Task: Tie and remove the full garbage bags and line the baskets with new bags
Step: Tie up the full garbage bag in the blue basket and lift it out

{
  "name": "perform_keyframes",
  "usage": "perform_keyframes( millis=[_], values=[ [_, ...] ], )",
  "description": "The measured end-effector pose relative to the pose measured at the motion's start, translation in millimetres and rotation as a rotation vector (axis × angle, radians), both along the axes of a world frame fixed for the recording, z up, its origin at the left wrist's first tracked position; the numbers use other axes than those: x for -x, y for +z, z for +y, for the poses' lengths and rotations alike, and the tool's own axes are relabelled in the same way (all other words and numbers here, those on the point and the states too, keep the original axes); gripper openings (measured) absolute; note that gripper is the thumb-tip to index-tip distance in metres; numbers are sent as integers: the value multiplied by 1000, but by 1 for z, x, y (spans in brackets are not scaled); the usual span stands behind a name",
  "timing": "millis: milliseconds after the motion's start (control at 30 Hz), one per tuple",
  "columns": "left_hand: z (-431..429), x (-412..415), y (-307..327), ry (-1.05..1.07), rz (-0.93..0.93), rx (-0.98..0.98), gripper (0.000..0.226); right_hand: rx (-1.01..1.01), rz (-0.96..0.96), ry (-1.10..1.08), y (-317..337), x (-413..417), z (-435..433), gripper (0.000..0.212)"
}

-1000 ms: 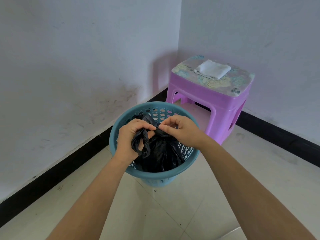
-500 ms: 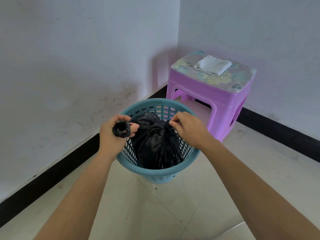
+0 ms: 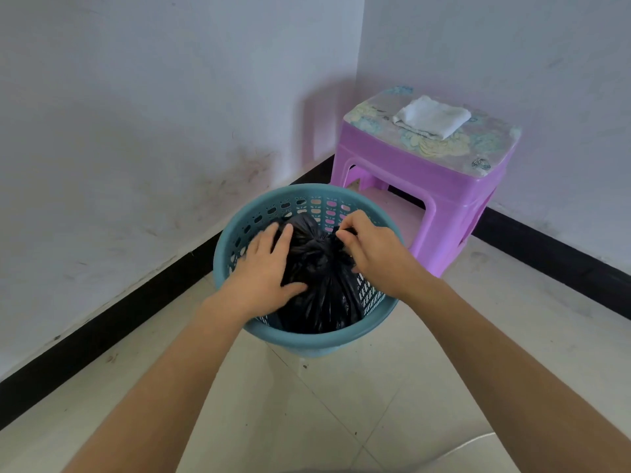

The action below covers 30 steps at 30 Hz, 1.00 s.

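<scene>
— Grip state, both hands?
— Left hand [image 3: 266, 271]: fingers spread, palm flat against the near-left side of the garbage bag [image 3: 321, 302], pressing rather than gripping. Right hand [image 3: 372, 254]: fingertips pinch the bunched neck [image 3: 341, 233] at the bag top. Whether the knot is complete cannot be told.
— Bag location?
— Inside the blue basket [image 3: 307, 341], which stands on the tiled floor. Not yet lifted out.
— Handling properties?
— Judged: thin film, soft, slippery, liable to tear. Contents are hidden; the load looks moderate. Take hold at the gathered neck, not the side wall, and steady the basket rim during the lift.
— Beyond the basket?
— Purple stool [image 3: 420, 172] just behind, with a folded white cloth [image 3: 432, 116] on top.
</scene>
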<state>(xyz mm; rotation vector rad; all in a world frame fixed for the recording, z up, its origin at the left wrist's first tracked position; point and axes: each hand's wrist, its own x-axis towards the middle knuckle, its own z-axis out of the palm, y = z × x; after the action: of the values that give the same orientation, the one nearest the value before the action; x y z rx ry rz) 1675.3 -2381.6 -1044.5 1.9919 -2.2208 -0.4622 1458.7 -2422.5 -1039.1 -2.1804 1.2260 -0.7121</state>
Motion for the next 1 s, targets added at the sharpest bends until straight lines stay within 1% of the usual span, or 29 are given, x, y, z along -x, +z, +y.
perform_keyframes(
  millis=[33,67,100,167,200,300,333,367,467,567,667,700,800,833,900,1000],
  values=[
    [-1,-2,-2,41,34,40,91,-19,-6,6,0,1,3,10],
    [-3,-5,-1,72,80,123,81,-34,-10,14,-1,1,6,10],
    [-6,-6,2,80,103,199,71,-41,-21,25,-1,1,9,10],
    [-9,-4,9,63,118,279,59,-20,-29,45,-2,2,10,13],
    [-9,-2,12,55,128,300,56,7,5,52,0,1,10,18],
    [-6,7,34,23,182,321,44,42,209,3,15,-4,11,45],
    [-4,9,44,10,192,323,40,43,242,-16,23,-6,10,49],
    [-2,11,57,5,202,321,37,35,238,-28,33,-7,9,50],
    [5,16,110,3,211,291,34,-14,149,-20,83,-5,6,40],
    [9,21,184,-2,228,292,32,-14,161,-23,158,3,8,39],
    [9,26,277,3,257,337,34,14,165,-25,253,14,8,36],
    [11,27,311,-18,254,338,41,21,153,-22,289,17,8,35],
    [15,30,424,-56,230,311,78,83,111,-23,409,24,9,37],
    [17,30,464,-53,223,317,83,112,108,-21,451,24,10,39],
    [21,32,547,-37,205,355,78,166,107,-13,540,26,12,41],
    [42,34,665,-9,204,402,57,202,107,26,664,30,27,42]
  ],
)
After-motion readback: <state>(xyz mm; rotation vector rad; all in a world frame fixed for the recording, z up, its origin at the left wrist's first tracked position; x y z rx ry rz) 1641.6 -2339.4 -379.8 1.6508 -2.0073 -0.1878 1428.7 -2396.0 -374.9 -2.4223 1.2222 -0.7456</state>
